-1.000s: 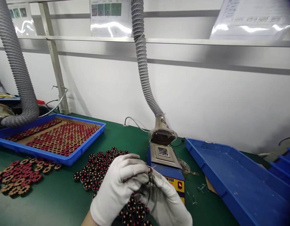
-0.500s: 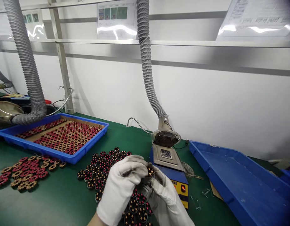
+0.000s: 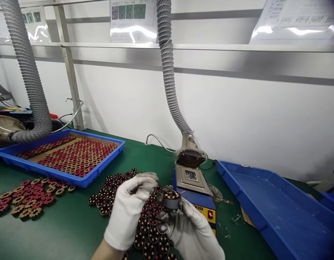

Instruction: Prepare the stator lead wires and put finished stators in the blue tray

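White gloves with darkened fingertips cover both hands. My right hand (image 3: 192, 225) holds a round black part (image 3: 172, 200) with copper windings on top, upright between its fingers. To its left, my left hand (image 3: 134, 204) is raised with its fingers curled and pressed together; whatever it may hold is too small to see. Below and around the hands lie many round black parts (image 3: 148, 249) with red or copper windings, partly hidden by the gloves. Behind the right hand stands a blue and yellow heating unit (image 3: 195, 182) with a metal top plate.
A fume hood (image 3: 191, 157) on a grey hose hangs over the unit. At left, a blue tray (image 3: 85, 180) holds rows of winding cores, with loose cores (image 3: 26, 198) in front. Another blue tray (image 3: 280, 206) sits at right, near wire scraps (image 3: 236, 219).
My left hand has moved left, away from the right hand. The round black part, mostly covered before, now shows in my right hand.
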`<state>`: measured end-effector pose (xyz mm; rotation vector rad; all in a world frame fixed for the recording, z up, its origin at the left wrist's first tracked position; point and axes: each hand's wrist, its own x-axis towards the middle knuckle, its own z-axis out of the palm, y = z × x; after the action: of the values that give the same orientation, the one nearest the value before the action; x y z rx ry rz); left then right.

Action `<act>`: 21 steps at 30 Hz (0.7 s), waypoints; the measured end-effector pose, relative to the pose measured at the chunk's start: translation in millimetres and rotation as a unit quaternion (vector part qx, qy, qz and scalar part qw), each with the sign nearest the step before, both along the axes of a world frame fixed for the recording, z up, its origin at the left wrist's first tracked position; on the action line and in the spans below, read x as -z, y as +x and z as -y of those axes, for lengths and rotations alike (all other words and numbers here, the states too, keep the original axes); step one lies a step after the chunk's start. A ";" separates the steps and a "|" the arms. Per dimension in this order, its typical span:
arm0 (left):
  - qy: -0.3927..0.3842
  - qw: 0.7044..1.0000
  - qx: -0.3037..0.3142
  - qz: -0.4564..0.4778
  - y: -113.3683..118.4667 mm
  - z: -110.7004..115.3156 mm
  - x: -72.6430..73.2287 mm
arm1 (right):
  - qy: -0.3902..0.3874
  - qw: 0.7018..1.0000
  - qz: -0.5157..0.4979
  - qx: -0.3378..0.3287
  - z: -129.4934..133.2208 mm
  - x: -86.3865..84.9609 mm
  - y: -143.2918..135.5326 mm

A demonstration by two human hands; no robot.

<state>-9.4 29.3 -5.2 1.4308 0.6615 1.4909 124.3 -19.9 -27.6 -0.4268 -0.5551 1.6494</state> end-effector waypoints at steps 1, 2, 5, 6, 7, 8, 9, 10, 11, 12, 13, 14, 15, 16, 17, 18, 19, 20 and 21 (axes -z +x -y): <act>0.003 1.000 0.001 -0.019 -2.2 0.7 -1.0 | 0.007 1.000 -0.018 -0.019 1.1 -1.4 0.9; 0.014 0.998 0.015 -0.056 -3.6 1.8 -2.1 | 0.013 0.999 -0.035 -0.036 1.1 -2.1 1.8; 0.063 0.979 0.069 -0.179 -1.2 5.7 -3.5 | 0.022 0.993 -0.088 -0.072 -2.4 -1.9 2.8; 0.073 0.976 0.076 -0.192 1.0 6.4 -3.0 | 0.021 0.992 -0.102 -0.079 -3.5 -1.5 2.5; 0.075 0.976 0.078 -0.191 3.1 6.5 -2.2 | 0.021 0.990 -0.110 -0.081 -4.3 -1.1 1.9; 0.069 0.978 0.082 -0.181 4.9 6.0 -1.3 | 0.020 0.990 -0.112 -0.078 -4.5 -0.8 1.2; 0.057 0.981 0.089 -0.161 6.0 5.2 -0.6 | 0.021 0.991 -0.110 -0.073 -4.3 -0.7 0.4; 0.040 0.984 0.101 -0.139 6.5 4.2 -0.3 | 0.023 0.992 -0.105 -0.064 -3.8 -0.5 -0.3; 0.025 0.986 0.115 -0.116 6.3 3.3 -0.4 | 0.024 0.993 -0.099 -0.056 -3.1 -0.3 -0.8; 0.013 0.987 0.126 -0.098 5.7 2.5 -1.0 | 0.024 0.994 -0.095 -0.051 -2.5 0.0 -1.0; 0.009 0.986 0.136 -0.092 4.8 1.9 -1.7 | 0.021 0.994 -0.092 -0.052 -2.1 0.4 -0.8; 0.015 0.985 0.142 -0.098 3.9 1.5 -2.4 | 0.013 0.994 -0.090 -0.056 -1.8 1.0 -0.3; 0.029 0.983 0.144 -0.111 3.0 1.2 -2.9 | 0.006 0.994 -0.092 -0.062 -1.8 1.7 0.4; 0.041 0.982 0.140 -0.122 2.4 0.9 -3.0 | -0.001 0.993 -0.095 -0.067 -2.0 2.4 1.2; 0.047 0.982 0.134 -0.127 2.1 0.5 -2.5 | -0.007 0.993 -0.100 -0.070 -2.3 2.9 2.0; 0.048 0.982 0.132 -0.122 2.0 0.0 -1.5 | -0.011 0.992 -0.104 -0.070 -2.7 3.2 2.5; 0.046 0.984 0.133 -0.109 2.3 -0.5 -0.1 | -0.012 0.992 -0.107 -0.069 -3.0 3.3 2.7; 0.045 0.985 0.134 -0.094 2.8 -1.1 1.5 | -0.012 0.992 -0.106 -0.071 -3.3 3.1 2.5; 0.046 0.986 0.135 -0.081 3.6 -1.6 3.1 | -0.010 0.992 -0.102 -0.075 -3.5 2.8 1.8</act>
<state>-5.9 30.9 -8.3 1.6552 0.4778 1.2158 126.1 -16.4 -30.3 -0.2307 -0.4265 1.8188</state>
